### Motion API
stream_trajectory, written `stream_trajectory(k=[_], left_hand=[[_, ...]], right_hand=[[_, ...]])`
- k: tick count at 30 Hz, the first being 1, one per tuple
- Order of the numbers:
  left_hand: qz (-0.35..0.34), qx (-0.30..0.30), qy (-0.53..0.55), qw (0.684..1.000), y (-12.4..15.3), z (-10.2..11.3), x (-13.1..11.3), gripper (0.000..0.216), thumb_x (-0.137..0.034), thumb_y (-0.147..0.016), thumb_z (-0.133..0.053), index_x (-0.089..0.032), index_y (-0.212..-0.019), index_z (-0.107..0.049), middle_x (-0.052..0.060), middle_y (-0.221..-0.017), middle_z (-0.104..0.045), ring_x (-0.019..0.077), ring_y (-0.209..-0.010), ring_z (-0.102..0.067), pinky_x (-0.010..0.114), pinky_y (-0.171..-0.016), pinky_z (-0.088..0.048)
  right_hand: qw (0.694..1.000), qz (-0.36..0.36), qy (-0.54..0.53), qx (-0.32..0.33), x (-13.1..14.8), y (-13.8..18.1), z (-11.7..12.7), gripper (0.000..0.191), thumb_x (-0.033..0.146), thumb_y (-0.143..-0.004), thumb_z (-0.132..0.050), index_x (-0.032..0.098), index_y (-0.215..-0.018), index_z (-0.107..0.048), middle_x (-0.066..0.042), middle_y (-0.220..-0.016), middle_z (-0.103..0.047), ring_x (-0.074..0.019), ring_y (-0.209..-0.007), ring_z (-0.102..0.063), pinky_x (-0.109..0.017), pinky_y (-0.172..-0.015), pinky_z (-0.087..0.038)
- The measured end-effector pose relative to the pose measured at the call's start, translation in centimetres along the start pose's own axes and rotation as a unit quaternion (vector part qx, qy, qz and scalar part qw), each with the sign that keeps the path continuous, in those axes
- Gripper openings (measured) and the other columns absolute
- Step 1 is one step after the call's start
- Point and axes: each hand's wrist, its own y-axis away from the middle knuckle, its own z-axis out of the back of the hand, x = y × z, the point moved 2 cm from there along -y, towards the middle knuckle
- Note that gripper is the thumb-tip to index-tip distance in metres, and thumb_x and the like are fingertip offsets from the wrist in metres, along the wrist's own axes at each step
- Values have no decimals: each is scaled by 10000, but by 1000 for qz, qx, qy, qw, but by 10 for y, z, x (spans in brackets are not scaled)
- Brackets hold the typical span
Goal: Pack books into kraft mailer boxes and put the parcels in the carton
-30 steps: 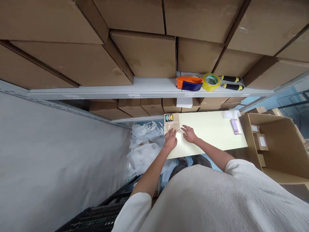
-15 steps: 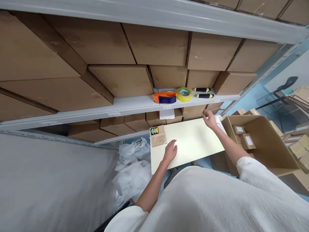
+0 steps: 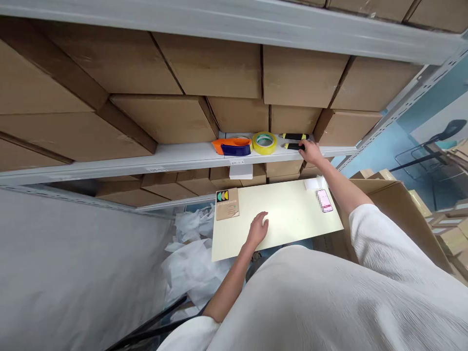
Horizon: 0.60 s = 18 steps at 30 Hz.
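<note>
Up on the shelf (image 3: 175, 155), the near black-yellow knife (image 3: 292, 146) is touched by the right hand (image 3: 310, 151), fingers curled at its end; grip can't be told. Beside it: 2nd knife (image 3: 294, 136), yellow tape roll (image 3: 264, 142). Left hand (image 3: 258, 229) is laid flat, fingers spread, on the table (image 3: 288, 214), holding nothing.
</note>
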Motion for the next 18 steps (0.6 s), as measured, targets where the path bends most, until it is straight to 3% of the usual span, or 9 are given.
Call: stream_trajectory(k=[6,11,14,18], left_hand=[[-4,21,8,1000,-5,-20,-4,397,-256,-1023,-517,-230,-1378,-693,104,-1520,-671,273,-1473,-585,502,-1294,-423],[1,51,2,999,-11,-31,-7,391,-261,-1020,-523,-237,-1365,-705,106,-1519,-670,284,-1479,-581,513,-1290,-427],[5,67,-3,998,-14,-38,-10,393,-264,-1020,-521,-236,-1363,-710,106,-1522,-668,283,-1481,-581,506,-1291,-427],[6,84,-3,996,-15,-46,-14,397,-271,-1028,-509,-228,-1370,-706,109,-1523,-667,275,-1479,-582,491,-1293,-425]], right_hand=[[998,19,-52,-24,5,29,15,225,324,-951,-602,215,-1137,-666,-160,-1176,-743,-376,-1117,-608,-538,-1021,-468],[987,-36,-124,-94,2,94,21,223,336,-933,-616,238,-1132,-632,-115,-1215,-739,-323,-1088,-640,-449,-965,-502],[981,-117,-141,-67,-5,145,-3,198,348,-916,-629,245,-1085,-615,-77,-1130,-740,-274,-982,-656,-380,-863,-509],[963,-241,-104,57,-15,208,-61,150,316,-909,-652,256,-1036,-599,-46,-1084,-728,-240,-879,-649,-330,-749,-468]])
